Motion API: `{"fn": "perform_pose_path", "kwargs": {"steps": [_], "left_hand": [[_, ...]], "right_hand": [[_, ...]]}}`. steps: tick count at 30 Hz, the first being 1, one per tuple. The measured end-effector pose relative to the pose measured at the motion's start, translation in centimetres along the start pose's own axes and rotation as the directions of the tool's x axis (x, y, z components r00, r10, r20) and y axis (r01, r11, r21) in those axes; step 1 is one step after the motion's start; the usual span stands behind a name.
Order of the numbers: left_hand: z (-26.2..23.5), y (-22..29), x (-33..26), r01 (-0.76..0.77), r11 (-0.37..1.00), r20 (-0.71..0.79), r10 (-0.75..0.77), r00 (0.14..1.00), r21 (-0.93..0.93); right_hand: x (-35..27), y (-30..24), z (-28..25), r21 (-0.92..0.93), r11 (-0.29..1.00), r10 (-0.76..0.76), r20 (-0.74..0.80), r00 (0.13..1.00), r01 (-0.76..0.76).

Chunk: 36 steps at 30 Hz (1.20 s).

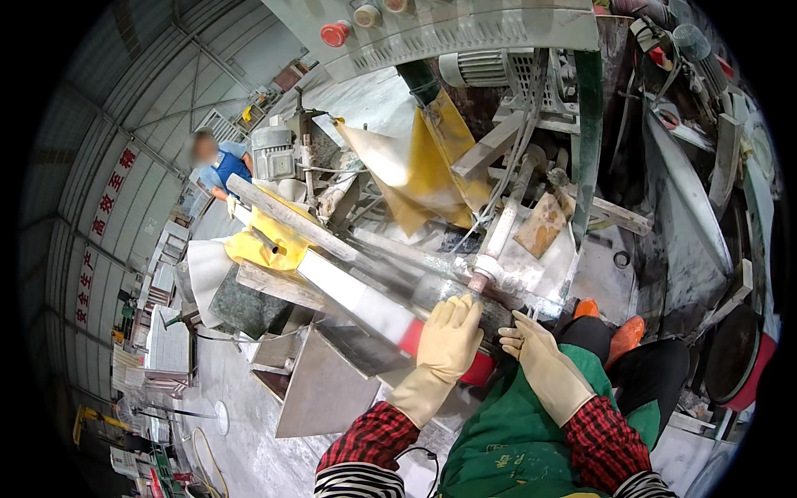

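My left hand (448, 340), in a cream rubber glove, lies over the red end (410, 337) of a long white strip on the machine. Its fingers reach forward, stretched out and side by side, to a grey machine part beside a metal shaft (502, 222). Close by on the right is my right hand (548, 369), in a matching glove, above the green apron (506, 432). Its fingers are bent together near a thin light piece at the machine's edge. What they pinch is too small to make out.
A control box with a red button (334, 34) overhangs the machine. Yellow sheeting (436, 158) and wooden boards (299, 222) lie across it. Below left stands a flat grey panel (324, 390). A co-worker in blue (224, 166) is at the far left. Scrap material (685, 199) crowds the right.
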<state>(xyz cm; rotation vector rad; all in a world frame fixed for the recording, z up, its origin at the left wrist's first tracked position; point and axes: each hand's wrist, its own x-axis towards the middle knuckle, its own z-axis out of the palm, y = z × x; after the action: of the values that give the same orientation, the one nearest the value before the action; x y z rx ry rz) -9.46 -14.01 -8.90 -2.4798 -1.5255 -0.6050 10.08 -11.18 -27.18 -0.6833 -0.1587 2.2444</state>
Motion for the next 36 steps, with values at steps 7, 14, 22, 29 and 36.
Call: {"fn": "perform_pose_path", "kwargs": {"steps": [7, 14, 22, 29, 36], "left_hand": [[0.6, 0.4, 0.0, 0.005, 1.000, -0.008, -0.005, 1.000, 0.019], [0.9, 1.1, 0.0, 0.024, 0.999, -0.006, -0.023, 1.000, 0.031], [1.1, 1.9, 0.1, 0.041, 0.997, 0.010, -0.042, 0.999, 0.062], [1.7, 2.3, -0.2, 0.056, 0.997, 0.046, -0.059, 0.997, 0.053], [2.1, 2.9, -0.2, 0.064, 0.997, 0.043, -0.066, 0.997, 0.051]], "right_hand": [[-0.5, -0.4, 0.8, -0.032, 0.999, 0.015, -0.030, 0.999, -0.016], [-0.7, -0.4, 1.4, -0.054, 0.999, 0.002, -0.062, 0.998, -0.005], [-0.4, -0.3, 1.0, -0.020, 1.000, 0.012, -0.027, 1.000, -0.012], [-0.3, -0.2, 0.7, -0.026, 1.000, 0.005, -0.032, 0.999, -0.006], [-0.2, -0.2, 0.6, -0.005, 1.000, 0.000, 0.000, 1.000, 0.000]]}}
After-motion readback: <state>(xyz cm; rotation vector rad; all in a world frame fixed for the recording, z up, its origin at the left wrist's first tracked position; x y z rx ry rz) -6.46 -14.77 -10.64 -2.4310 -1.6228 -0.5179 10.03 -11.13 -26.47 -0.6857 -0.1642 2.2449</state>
